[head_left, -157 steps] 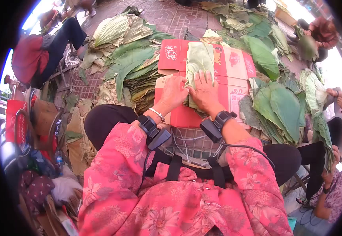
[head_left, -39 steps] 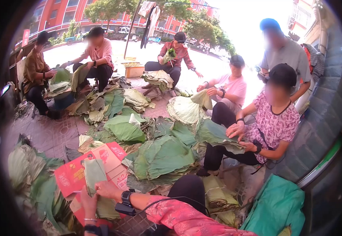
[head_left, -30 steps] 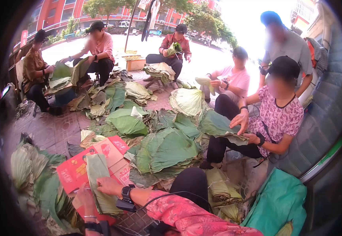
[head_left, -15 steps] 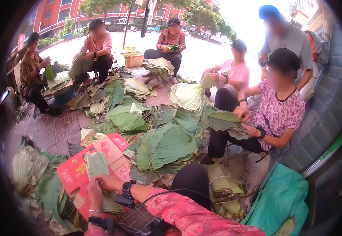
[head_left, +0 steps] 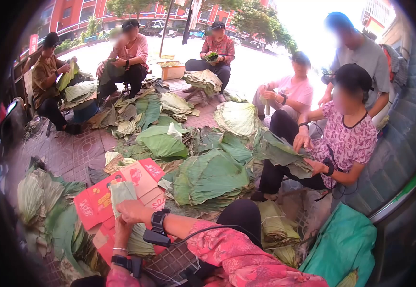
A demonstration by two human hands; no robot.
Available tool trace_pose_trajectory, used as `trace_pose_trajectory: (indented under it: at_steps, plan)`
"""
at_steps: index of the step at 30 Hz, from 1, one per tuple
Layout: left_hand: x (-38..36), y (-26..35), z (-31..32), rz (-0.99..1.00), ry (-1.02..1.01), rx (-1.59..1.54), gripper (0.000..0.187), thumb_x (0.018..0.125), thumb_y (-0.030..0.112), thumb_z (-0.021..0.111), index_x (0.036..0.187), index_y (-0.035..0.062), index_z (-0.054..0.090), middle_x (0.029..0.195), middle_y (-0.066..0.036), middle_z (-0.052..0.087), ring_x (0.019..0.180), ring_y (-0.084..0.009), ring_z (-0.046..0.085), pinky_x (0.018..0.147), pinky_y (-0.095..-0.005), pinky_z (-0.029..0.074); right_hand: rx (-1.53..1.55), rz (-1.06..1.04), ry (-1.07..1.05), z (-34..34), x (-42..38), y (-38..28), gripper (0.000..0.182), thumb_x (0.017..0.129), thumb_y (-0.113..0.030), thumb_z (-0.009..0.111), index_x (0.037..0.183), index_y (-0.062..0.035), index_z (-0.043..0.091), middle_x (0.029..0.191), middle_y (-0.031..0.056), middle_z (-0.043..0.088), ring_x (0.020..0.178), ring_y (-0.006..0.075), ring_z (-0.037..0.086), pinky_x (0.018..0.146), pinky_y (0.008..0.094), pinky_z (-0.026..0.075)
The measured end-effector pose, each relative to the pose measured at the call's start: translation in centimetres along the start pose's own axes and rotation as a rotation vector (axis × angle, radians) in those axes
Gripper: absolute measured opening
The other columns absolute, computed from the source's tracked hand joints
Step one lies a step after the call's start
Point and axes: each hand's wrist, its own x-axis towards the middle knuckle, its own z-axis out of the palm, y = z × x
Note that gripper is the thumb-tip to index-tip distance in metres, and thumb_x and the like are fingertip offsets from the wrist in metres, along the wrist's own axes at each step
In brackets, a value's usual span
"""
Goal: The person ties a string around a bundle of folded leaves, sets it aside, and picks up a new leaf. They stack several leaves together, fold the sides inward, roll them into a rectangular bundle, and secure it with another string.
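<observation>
**Both hands down on a folded leaf**

The folded leaf (head_left: 122, 193), pale green and creased lengthwise, lies on a flattened red carton (head_left: 95, 203) at the lower left of the view, right in front of the person wearing the camera. The right hand (head_left: 130, 213) rests across the middle of the leaf, palm down and fingers curled over it, pressing rather than pinching. The left hand (head_left: 121, 234) sits just below, lower on the same leaf, its fingers bent against the surface; whether it actually clasps an edge I cannot tell from here. Each wrist carries a black strap-on device (a cable trails off the right one), and a pink flowered sleeve (head_left: 227, 253) covers the right arm.

Just left of the carton lies a heap of pale and green leaves (head_left: 40, 201). To its right a broad pile of large green leaves (head_left: 213, 177) spreads over the brick paving, with another tied bundle (head_left: 275, 227) near the person's dark-trousered knee.

Further out, other people sit in a loose ring. The nearest, in a purple patterned top (head_left: 347, 143), holds a big leaf (head_left: 282, 153) across the lap with both hands. Behind stands someone in a grey shirt (head_left: 368, 60). A person in pink (head_left: 294, 93) sits beside a fan-shaped pale leaf (head_left: 239, 117). Across the paving three more seated workers handle leaves, one in a brown top (head_left: 43, 79) at the far left.
</observation>
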Motion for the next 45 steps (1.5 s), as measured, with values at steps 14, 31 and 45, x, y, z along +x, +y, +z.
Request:
trace_pose_trajectory:
  at_steps: [14,31,45]
  plan:
    - [-0.7,4.9,-0.4,-0.082,-0.07,-0.149,0.018,0.088,0.016,0.054,0.088,0.0007,0.063,0.06,0.0,0.053,0.056,-0.0073,0.045,0.053,-0.0248,0.036,0.256,-0.204,-0.027,3.1,0.9,5.9,0.017,0.065,-0.014,0.059,0.077,-0.0037,0.064,0.071,0.0156,0.063,0.067,0.0332,0.061,0.058,0.0391,0.047]
    - [-0.9,4.7,-0.4,-0.164,-0.214,-0.091,0.017,0.088,0.014,0.051,0.08,0.0001,0.056,0.067,0.0,0.056,0.066,-0.0089,0.051,0.061,-0.0266,0.041,0.892,0.198,0.061,4.4,1.1,4.8,0.015,0.074,-0.013,0.059,0.07,0.001,0.061,0.059,0.0027,0.058,0.048,0.011,0.051,0.045,0.0269,0.042]
    - [-1.4,3.5,0.4,0.083,-0.072,0.237,0.011,0.083,0.01,0.049,0.078,0.0044,0.056,0.07,-0.014,0.055,0.071,-0.0318,0.056,0.064,-0.038,0.043,1.01,0.374,0.071,0.0,-3.0,5.8,0.016,0.082,-0.014,0.061,0.095,-0.0037,0.063,0.079,0.0002,0.064,0.053,0.0018,0.05,0.046,0.0166,0.039]
